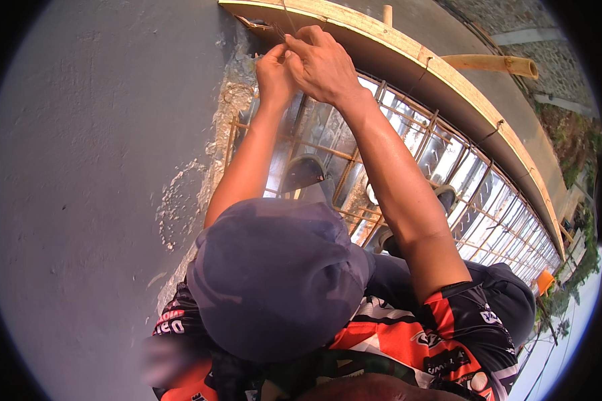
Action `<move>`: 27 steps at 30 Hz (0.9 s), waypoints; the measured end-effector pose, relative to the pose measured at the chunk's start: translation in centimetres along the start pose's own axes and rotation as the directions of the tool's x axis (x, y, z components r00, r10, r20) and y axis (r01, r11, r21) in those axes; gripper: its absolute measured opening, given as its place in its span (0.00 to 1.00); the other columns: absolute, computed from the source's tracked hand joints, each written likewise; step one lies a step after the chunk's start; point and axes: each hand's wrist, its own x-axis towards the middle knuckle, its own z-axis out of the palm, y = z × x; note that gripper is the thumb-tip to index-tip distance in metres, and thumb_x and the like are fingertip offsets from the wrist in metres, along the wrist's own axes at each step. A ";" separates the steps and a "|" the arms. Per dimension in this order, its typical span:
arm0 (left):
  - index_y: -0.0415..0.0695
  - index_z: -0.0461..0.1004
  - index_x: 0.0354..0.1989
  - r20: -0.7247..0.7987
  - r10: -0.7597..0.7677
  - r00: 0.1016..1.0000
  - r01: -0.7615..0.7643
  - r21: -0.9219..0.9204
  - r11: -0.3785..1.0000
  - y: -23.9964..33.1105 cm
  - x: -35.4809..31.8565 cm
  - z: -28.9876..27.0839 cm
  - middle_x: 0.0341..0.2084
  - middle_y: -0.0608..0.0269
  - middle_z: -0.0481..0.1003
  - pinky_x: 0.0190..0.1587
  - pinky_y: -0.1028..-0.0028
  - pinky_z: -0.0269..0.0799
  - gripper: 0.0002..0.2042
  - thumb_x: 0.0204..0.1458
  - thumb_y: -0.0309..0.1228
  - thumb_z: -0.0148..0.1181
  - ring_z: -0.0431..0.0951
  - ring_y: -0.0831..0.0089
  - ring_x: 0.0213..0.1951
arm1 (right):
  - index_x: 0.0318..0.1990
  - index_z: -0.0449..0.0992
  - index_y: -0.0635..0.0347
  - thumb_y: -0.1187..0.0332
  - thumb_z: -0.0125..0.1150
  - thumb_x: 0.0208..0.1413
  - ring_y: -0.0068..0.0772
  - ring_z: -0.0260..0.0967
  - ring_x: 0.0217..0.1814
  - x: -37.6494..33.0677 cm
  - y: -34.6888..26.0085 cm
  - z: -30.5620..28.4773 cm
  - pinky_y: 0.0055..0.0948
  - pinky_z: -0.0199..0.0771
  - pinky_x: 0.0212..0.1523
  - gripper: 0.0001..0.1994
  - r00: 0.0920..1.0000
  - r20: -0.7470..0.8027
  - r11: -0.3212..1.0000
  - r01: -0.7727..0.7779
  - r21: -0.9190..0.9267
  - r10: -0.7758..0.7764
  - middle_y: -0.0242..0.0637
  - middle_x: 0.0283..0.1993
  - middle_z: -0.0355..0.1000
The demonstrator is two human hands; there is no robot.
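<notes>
Both of my hands meet at the near end of a long plywood formwork board [408, 52]. My left hand [274, 79] is closed in a pinch beside the board's inner face. Against it, my right hand [320, 65] has thumb and fingers closed around a thin wire [287, 15]. That wire runs up over the board's top edge, with fine strands by my fingertips. Exactly where each finger grips it is partly hidden. Below the hands lies a grid of rusty rebar [344, 157] over shiny sheeting.
A smooth grey wall [100, 154] with a rough broken edge stands on the left. My bent knee [281, 281] fills the lower middle. A bamboo pole [498, 65] sticks out past the board. Further wire ties [499, 125] cross its edge. An orange container [545, 281] is at far right.
</notes>
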 end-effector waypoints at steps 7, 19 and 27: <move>0.39 0.83 0.40 0.066 -0.415 0.907 0.417 -0.274 0.867 1.1 2.5 1.0 0.30 0.63 0.81 0.23 0.78 0.60 0.18 0.75 0.43 0.63 0.67 0.82 0.20 | 0.61 0.85 0.62 0.63 0.62 0.67 0.48 0.86 0.50 -0.5 1.5 -1.8 0.40 0.83 0.55 0.20 0.946 0.014 0.929 -0.319 0.187 0.322 0.50 0.54 0.85; 0.39 0.81 0.51 0.063 -0.321 0.945 0.326 -0.110 0.939 3.0 2.5 1.9 0.36 0.66 0.82 0.24 0.80 0.59 0.12 0.75 0.36 0.62 0.66 0.86 0.21 | 0.60 0.84 0.67 0.61 0.56 0.69 0.50 0.85 0.58 2.0 2.7 0.5 0.41 0.79 0.63 0.22 0.758 0.307 0.624 -0.650 0.434 0.575 0.53 0.56 0.86; 0.45 0.80 0.52 0.502 -0.424 0.754 0.625 -0.346 0.700 3.2 4.7 -1.6 0.35 0.74 0.79 0.21 0.83 0.52 0.13 0.79 0.40 0.54 0.60 0.88 0.17 | 0.50 0.87 0.64 0.64 0.56 0.70 0.24 0.73 0.38 2.1 2.3 0.6 0.28 0.74 0.41 0.16 0.749 0.413 0.325 -0.619 0.715 0.518 0.33 0.41 0.82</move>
